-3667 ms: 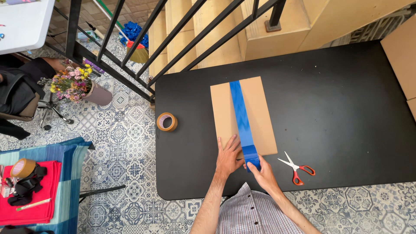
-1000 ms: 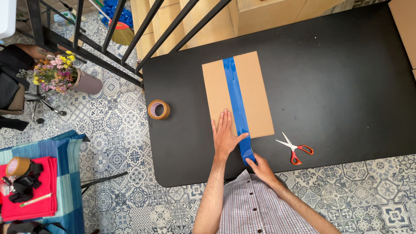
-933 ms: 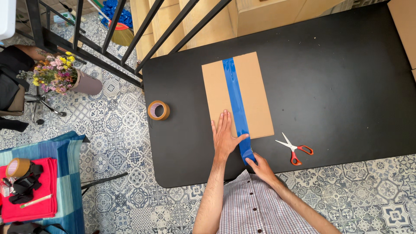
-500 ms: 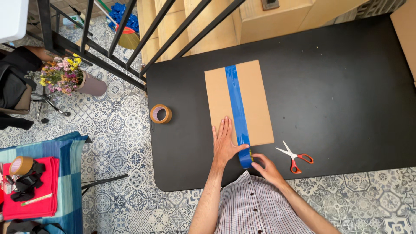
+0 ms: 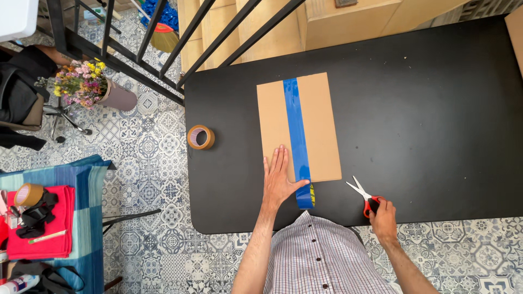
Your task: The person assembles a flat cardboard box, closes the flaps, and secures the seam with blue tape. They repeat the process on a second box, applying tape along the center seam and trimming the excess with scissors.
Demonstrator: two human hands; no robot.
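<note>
With our right hand [image 5: 384,215] now moved off the blue tape strip [image 5: 297,130] to grip the red-handled scissors [image 5: 366,197], our left hand [image 5: 279,182] presses flat, fingers spread, on the brown cardboard sheet [image 5: 321,125].

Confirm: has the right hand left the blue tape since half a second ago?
Yes. The right hand moved right, off the blue tape, onto the scissors.

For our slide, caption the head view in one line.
Left hand flat on taped cardboard; right hand grips red scissors.

one cardboard sheet [image 5: 298,126], one scissors [image 5: 366,197], two tape rolls [image 5: 200,137]
</note>
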